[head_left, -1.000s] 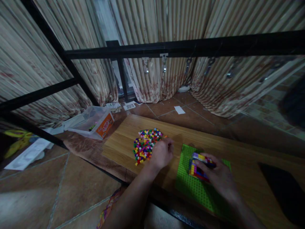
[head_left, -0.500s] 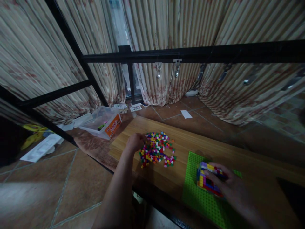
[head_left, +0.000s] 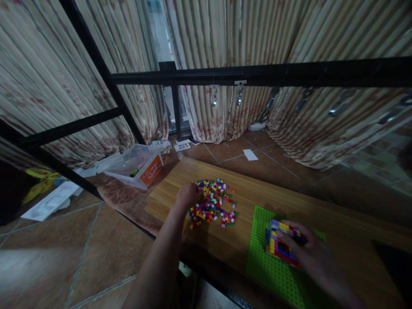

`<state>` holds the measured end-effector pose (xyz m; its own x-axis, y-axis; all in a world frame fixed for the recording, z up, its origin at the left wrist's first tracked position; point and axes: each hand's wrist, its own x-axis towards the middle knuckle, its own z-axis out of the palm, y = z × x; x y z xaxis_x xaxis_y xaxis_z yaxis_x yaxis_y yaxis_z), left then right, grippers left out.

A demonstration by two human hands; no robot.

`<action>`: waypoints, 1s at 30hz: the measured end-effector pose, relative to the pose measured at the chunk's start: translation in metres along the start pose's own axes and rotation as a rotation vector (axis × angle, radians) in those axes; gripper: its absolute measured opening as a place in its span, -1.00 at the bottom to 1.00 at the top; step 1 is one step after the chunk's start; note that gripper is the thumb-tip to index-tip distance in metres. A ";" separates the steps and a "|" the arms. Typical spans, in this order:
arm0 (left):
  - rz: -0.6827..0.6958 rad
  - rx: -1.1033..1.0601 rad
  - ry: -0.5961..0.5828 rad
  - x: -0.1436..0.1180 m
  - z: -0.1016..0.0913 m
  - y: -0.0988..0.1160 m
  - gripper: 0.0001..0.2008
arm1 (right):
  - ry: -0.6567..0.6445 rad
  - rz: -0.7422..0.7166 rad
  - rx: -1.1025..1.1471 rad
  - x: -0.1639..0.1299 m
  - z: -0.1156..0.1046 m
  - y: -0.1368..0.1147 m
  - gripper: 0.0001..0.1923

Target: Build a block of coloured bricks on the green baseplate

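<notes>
My left hand (head_left: 188, 195) is at the left side of a loose pile of small coloured toy bricks (head_left: 212, 201) on the wooden table. Its fingers are curled down at the pile's edge; their tips are hidden, so what they pinch cannot be made out. My right hand (head_left: 305, 244) is closed round a hollow structure of stacked toy bricks (head_left: 276, 246), in yellow, purple, red and blue. That structure is on or just over the green studded baseplate (head_left: 257, 257); contact is unclear. The thumb lies across its top.
Beyond the wooden table (head_left: 174, 171) a clear plastic box (head_left: 128, 174) with an orange label stands at the left. A black metal rail (head_left: 206, 77) with hanging clips crosses above the far side. A dark flat object (head_left: 394, 262) lies at the right.
My left hand has shifted slightly to the right, further over the edge of the brick pile. My right hand and the brick structure stay nearly in place.
</notes>
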<state>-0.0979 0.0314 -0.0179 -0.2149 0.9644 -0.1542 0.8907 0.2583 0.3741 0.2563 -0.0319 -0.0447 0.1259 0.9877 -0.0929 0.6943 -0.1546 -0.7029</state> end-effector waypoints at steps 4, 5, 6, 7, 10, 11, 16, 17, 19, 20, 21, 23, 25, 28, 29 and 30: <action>0.007 -0.002 0.000 0.002 0.006 0.007 -0.79 | 0.001 0.014 -0.019 -0.001 -0.001 -0.003 -0.42; 0.014 -0.004 0.000 0.002 0.007 0.008 -0.79 | -0.004 0.015 -0.018 -0.001 -0.001 -0.003 -0.42; 0.021 -0.005 0.001 0.002 0.007 0.009 -0.79 | -0.010 0.012 -0.015 -0.002 -0.001 -0.004 -0.42; 0.027 -0.006 0.002 0.001 0.008 0.010 -0.78 | -0.016 0.006 -0.010 -0.002 -0.001 -0.004 -0.42; 0.037 -0.006 0.002 0.001 0.008 0.013 -0.77 | -0.015 -0.003 0.000 -0.002 -0.001 -0.003 -0.42; 0.038 -0.007 0.001 0.000 0.008 0.014 -0.77 | -0.013 -0.003 0.002 -0.002 -0.001 -0.003 -0.42; 0.039 -0.012 -0.018 -0.001 0.002 0.015 -0.72 | 0.000 -0.032 -0.005 -0.002 -0.001 -0.003 -0.44; 0.036 -0.010 -0.018 -0.001 0.001 0.015 -0.73 | 0.001 -0.042 -0.005 -0.002 -0.002 -0.004 -0.44; 0.026 -0.005 -0.012 -0.001 -0.001 0.016 -0.73 | -0.010 -0.052 0.005 -0.003 -0.002 -0.005 -0.44; 0.021 -0.002 -0.008 -0.002 -0.002 0.016 -0.73 | -0.017 -0.050 0.012 -0.003 -0.002 -0.005 -0.44; 0.018 0.002 -0.004 -0.002 -0.003 0.016 -0.74 | -0.023 -0.047 0.018 -0.003 -0.002 -0.005 -0.45; 0.016 0.011 0.006 -0.002 -0.003 0.017 -0.75 | -0.033 -0.035 0.025 -0.003 -0.002 -0.004 -0.46; 0.021 0.020 0.015 -0.002 -0.004 0.018 -0.76 | -0.050 -0.026 0.033 -0.003 -0.002 -0.003 -0.46; 0.034 0.029 0.027 -0.002 -0.003 0.019 -0.76 | -0.069 -0.033 0.052 -0.003 -0.002 -0.003 -0.46; 0.038 0.030 0.028 -0.002 -0.003 0.019 -0.77 | -0.066 -0.045 0.057 -0.003 -0.002 -0.003 -0.47; 0.041 0.030 0.029 -0.002 -0.003 0.019 -0.78 | -0.058 -0.058 0.058 -0.003 -0.002 -0.004 -0.48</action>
<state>-0.0819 0.0345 -0.0079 -0.1892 0.9754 -0.1130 0.9104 0.2174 0.3520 0.2546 -0.0342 -0.0406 0.0441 0.9949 -0.0902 0.6564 -0.0970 -0.7481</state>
